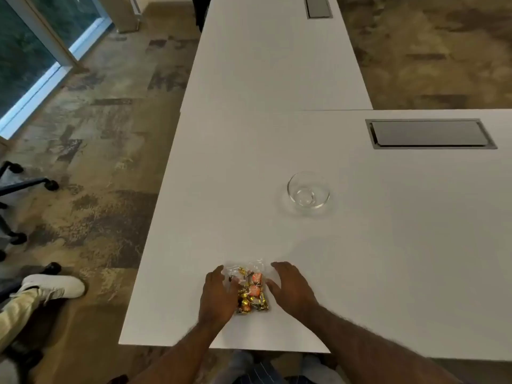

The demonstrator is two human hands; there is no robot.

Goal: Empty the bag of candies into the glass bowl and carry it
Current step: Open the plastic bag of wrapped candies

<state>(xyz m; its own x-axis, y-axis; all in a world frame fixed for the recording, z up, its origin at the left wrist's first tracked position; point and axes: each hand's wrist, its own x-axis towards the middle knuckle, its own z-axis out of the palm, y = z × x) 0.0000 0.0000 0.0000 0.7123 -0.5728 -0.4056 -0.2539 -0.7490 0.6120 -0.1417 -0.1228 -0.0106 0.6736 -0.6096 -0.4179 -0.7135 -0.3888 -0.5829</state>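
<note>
Both hands flank the bag of candies [250,286], its long axis toward twelve o'clock. The left hand [217,296] rests on its edge, the right hand [291,286] spread open, empty, just beside. The empty glass bowl [308,193] waits at one o'clock.

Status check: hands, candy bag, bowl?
Left hand on bag of candies, right hand open beside it. Bag flat on table. Glass bowl empty, path clear.

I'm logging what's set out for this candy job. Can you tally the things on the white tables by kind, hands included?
Bags of candies: 1
Glass bowls: 1, with nothing in it
Grey cable hatches in the tabletops: 2
Hands: 2, the left hand and the right hand, one on each side of the bag
Total: 6
</note>
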